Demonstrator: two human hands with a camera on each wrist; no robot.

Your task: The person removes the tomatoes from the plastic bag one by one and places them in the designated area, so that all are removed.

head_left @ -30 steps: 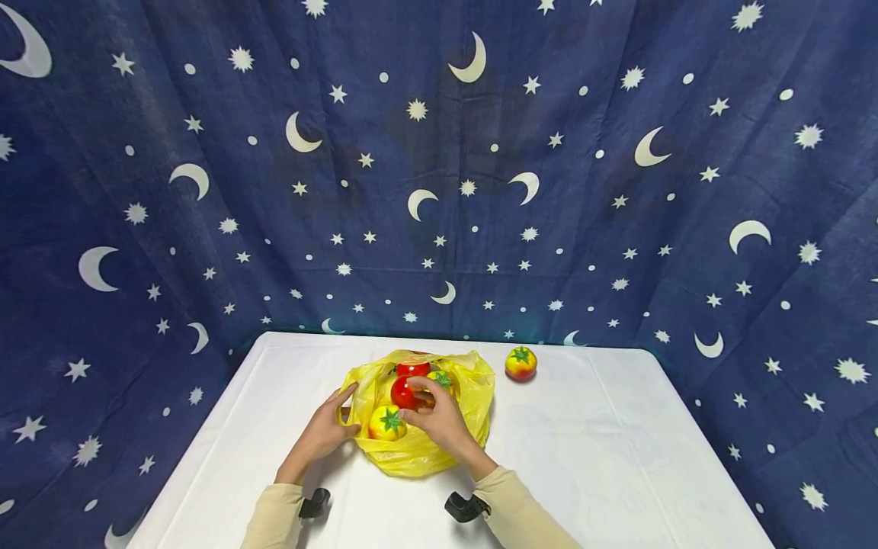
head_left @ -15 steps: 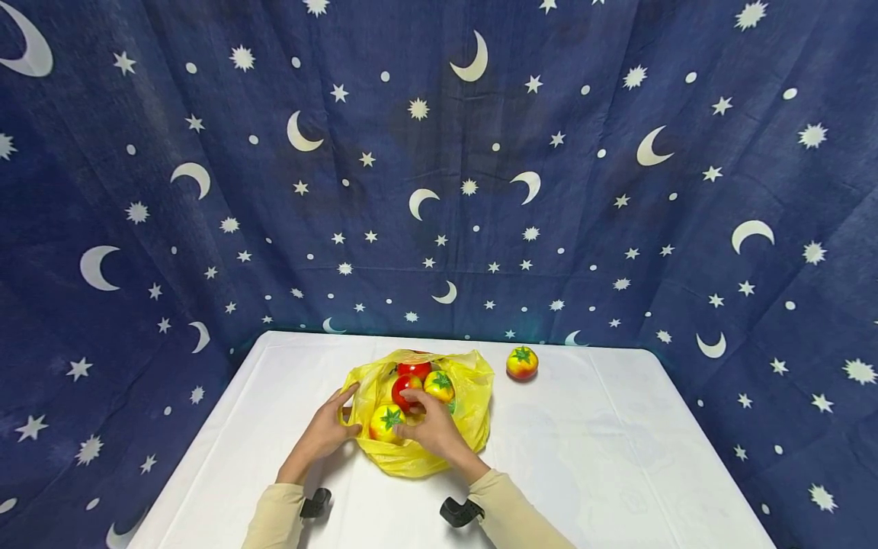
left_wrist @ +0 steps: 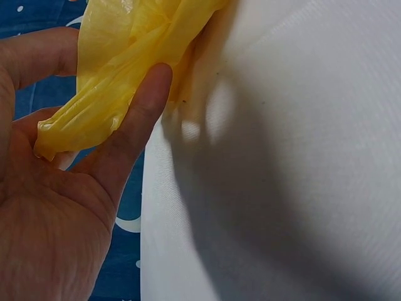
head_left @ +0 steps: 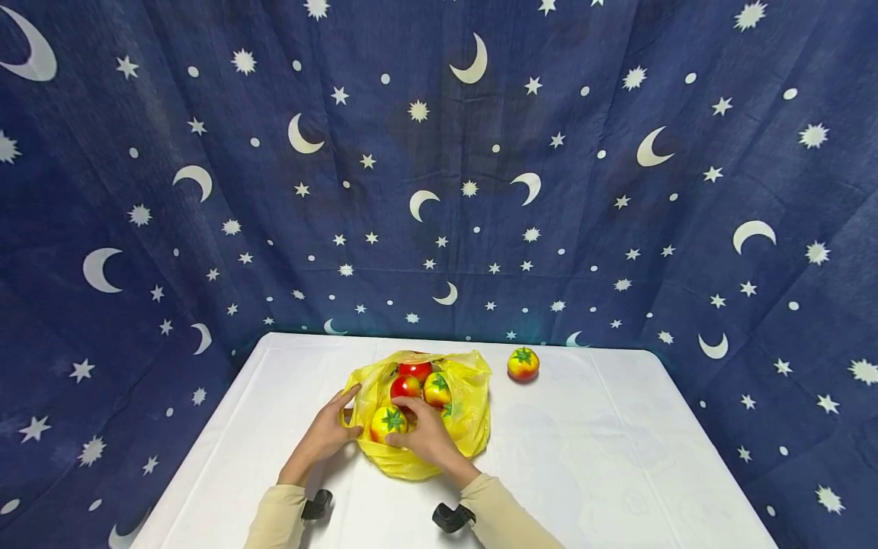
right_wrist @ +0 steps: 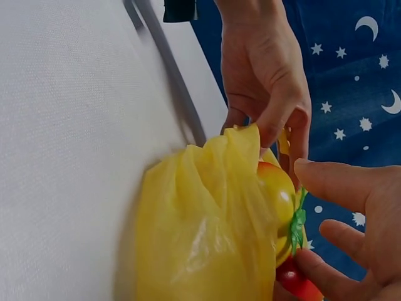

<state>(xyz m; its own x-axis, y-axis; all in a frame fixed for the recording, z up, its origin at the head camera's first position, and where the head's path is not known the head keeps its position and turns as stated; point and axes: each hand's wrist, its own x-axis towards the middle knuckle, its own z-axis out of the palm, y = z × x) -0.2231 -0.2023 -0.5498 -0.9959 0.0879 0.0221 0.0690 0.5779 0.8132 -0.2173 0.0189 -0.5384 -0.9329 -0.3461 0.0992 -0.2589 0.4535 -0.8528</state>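
A crumpled yellow plastic bag [head_left: 475, 408] stands with its mouth open toward me. My left hand [head_left: 324, 436] holds its left rim between thumb and fingers; the bag's edge [left_wrist: 94, 119] runs across that palm. Inside at the front left is a yellow-and-red toy tomato [head_left: 381, 425] with a green leafy top. My right hand [head_left: 430, 436] reaches into the mouth, its thumb and fingers spread at that tomato's right side, close to the leaves [right_wrist: 297, 226]. Behind lie a shiny red fruit [head_left: 405, 387] and another yellow-and-red tomato [head_left: 437, 390], with more red fruit partly hidden by the bag.
One more yellow-and-red toy tomato [head_left: 523, 366] sits on the white-covered table [head_left: 583, 450], right of the bag and near the far edge. A dark blue cloth [head_left: 480, 229] with moons and stars hangs behind. Each wrist carries a black camera mount [head_left: 453, 518].
My right hand has moved left and toward me inside the bag, from beside the red fruit to the front tomato. The left hand keeps its place on the rim.
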